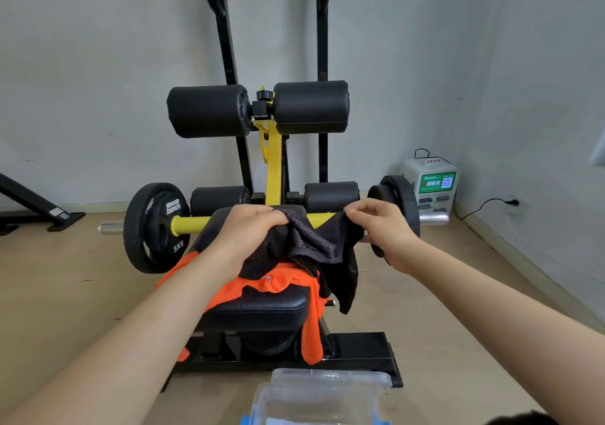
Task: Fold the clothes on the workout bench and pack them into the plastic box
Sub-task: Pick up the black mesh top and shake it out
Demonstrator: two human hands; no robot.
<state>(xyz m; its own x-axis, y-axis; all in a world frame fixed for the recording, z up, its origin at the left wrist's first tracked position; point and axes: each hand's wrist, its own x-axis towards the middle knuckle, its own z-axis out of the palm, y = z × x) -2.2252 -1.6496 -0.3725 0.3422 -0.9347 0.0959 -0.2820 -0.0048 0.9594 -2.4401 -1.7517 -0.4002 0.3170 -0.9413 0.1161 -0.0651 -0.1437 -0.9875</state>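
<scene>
You stand in a room with plain grey walls (98,64) and a light tan floor (65,293). In front of you is the bench (262,306). Its seat is black and padded, with a fine woven look on its skin. The frame is black at the bottom and bright yellow in the middle. Four fat black roller pads (209,111) sit behind the seat, two high up and two low down. They are round like drums.

A yellow bar (190,223) runs across behind the seat. On its left end is a round black weight plate (154,228). White letters on it say "HAMMER STRENGTH" and "5KG". The right plates (397,208) are black too, and your right arm hides part of them.

In the far right corner a white machine (432,185) sits on the floor. It has a green label with a square code. The words there are too small to read.

Your left hand (252,228) grips a black mesh cloth (314,247) in a closed fist. The cloth is thin and full of tiny holes. Your right hand (383,224) pinches its other edge with curled fingers. The cloth is held up over the seat, and one end hangs off the right side. Under it an orange cloth (271,282) lies crumpled on the seat and hangs down both sides.

The plastic box (327,392) sits on the floor just in front of the bench, close to you. It is clear, with round corners and blue clips.
</scene>
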